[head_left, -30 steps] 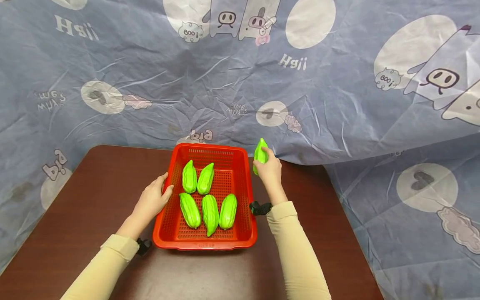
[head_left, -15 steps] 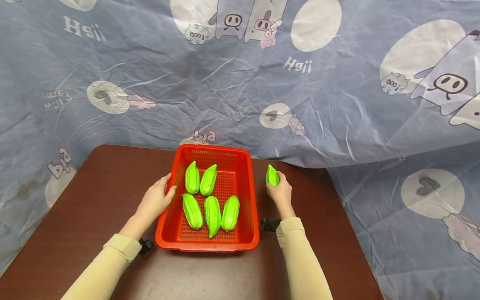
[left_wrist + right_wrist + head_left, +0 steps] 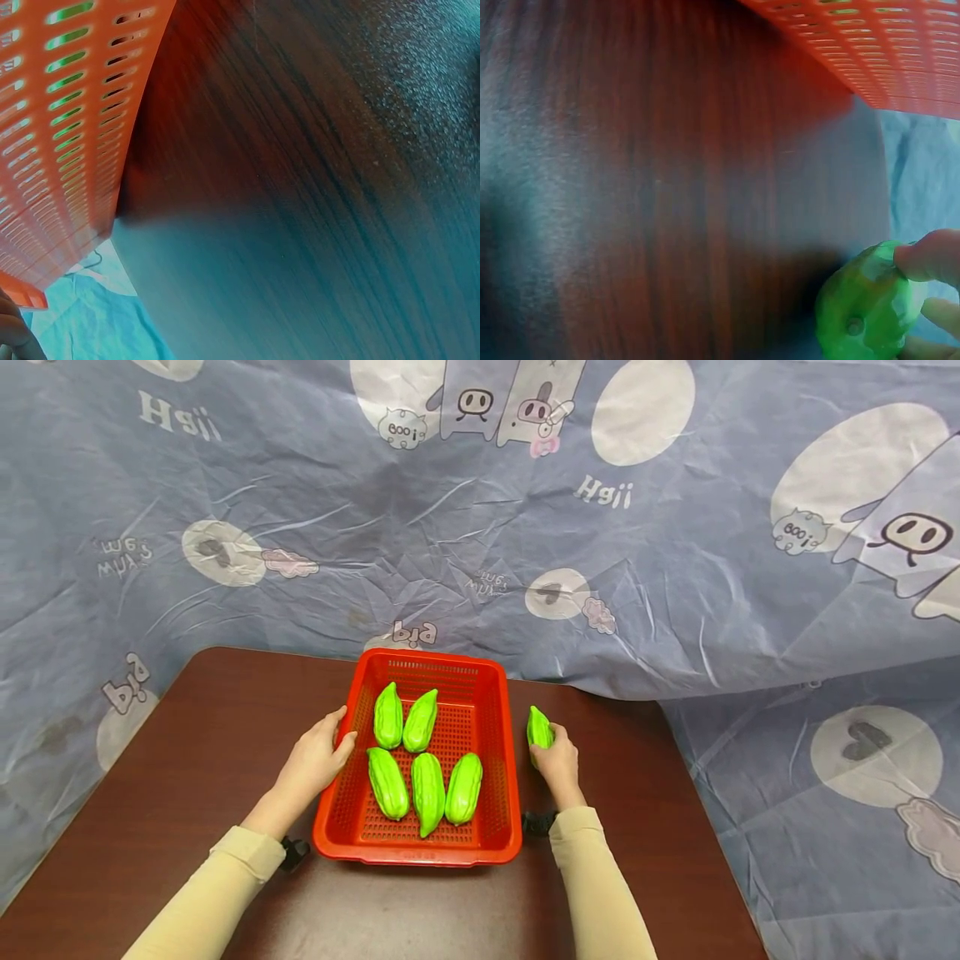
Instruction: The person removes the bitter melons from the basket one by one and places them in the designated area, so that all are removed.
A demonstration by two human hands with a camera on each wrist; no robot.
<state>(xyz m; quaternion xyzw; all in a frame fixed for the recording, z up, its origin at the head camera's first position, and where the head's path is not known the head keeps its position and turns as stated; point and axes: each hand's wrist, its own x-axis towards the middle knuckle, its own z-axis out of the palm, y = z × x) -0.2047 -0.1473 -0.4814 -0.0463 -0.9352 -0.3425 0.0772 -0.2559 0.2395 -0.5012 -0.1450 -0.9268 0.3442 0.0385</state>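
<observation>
In the head view, my right hand [image 3: 560, 767] holds a bright green bitter melon [image 3: 537, 727] close over the table, to the right of the red basket [image 3: 417, 854]. Its thumb [image 3: 930, 256] presses on the melon's side in the right wrist view, fingers on the other side. My left hand [image 3: 315, 762] grips the basket's left rim, thumb over the edge and fingers along the outside. Several more bitter melons [image 3: 428, 793] lie in the basket in two rows, two at the back and the others in front.
The basket, with its perforated walls [image 3: 71, 127], stands on a dark brown wooden table [image 3: 225, 727]. Behind the table hangs a blue-grey cloth [image 3: 420, 543] printed with cartoon pigs, draping down past the right side.
My right hand has carried the bitter melon away from the basket's back right corner, toward me and down to the table on the right. The left hand stays at the rim.
</observation>
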